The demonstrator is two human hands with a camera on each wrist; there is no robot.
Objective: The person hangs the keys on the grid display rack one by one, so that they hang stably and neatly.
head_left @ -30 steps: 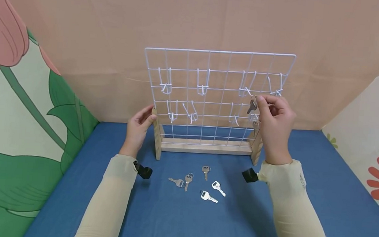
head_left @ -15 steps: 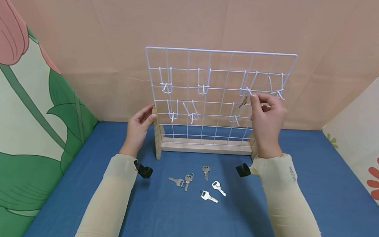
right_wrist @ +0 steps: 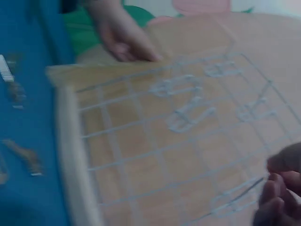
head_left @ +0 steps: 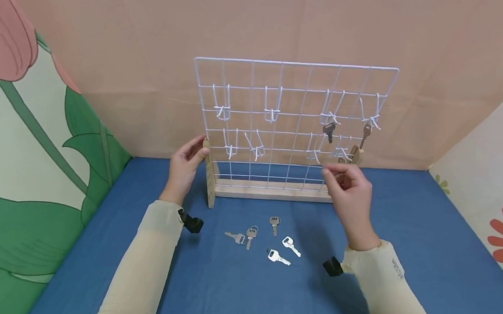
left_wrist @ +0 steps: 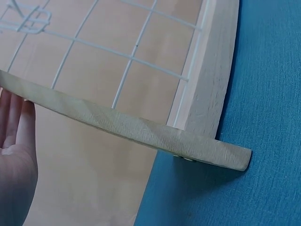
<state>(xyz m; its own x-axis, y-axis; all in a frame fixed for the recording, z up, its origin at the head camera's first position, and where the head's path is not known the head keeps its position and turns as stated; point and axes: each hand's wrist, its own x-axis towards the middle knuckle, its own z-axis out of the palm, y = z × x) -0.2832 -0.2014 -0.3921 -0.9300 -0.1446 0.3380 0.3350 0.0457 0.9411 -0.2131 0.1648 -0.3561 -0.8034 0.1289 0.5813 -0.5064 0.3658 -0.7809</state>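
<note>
A white wire grid rack with hooks stands in a wooden base (head_left: 271, 191) on the blue table. My left hand (head_left: 183, 171) holds the rack's left wooden upright (left_wrist: 122, 125) between thumb and fingers. My right hand (head_left: 348, 200), fingers loosely curled, is in front of the rack's lower right part, with no key visible in it. Just above it, a key (head_left: 329, 131) hangs from an upper hook. Another key (head_left: 366, 134) hangs from the upper hook at the far right. Something metallic on the lower right hook is partly hidden. The right wrist view is blurred.
Several loose keys lie on the table in front of the rack, among them one key (head_left: 279, 257) nearest the front and another (head_left: 274, 225) nearest the base. A beige backdrop (head_left: 108, 79) rises behind the rack; patterned panels flank the table.
My right hand has let go of the key, which now hangs on the upper hook, and has moved down from it. The left hand keeps its hold on the upright.
</note>
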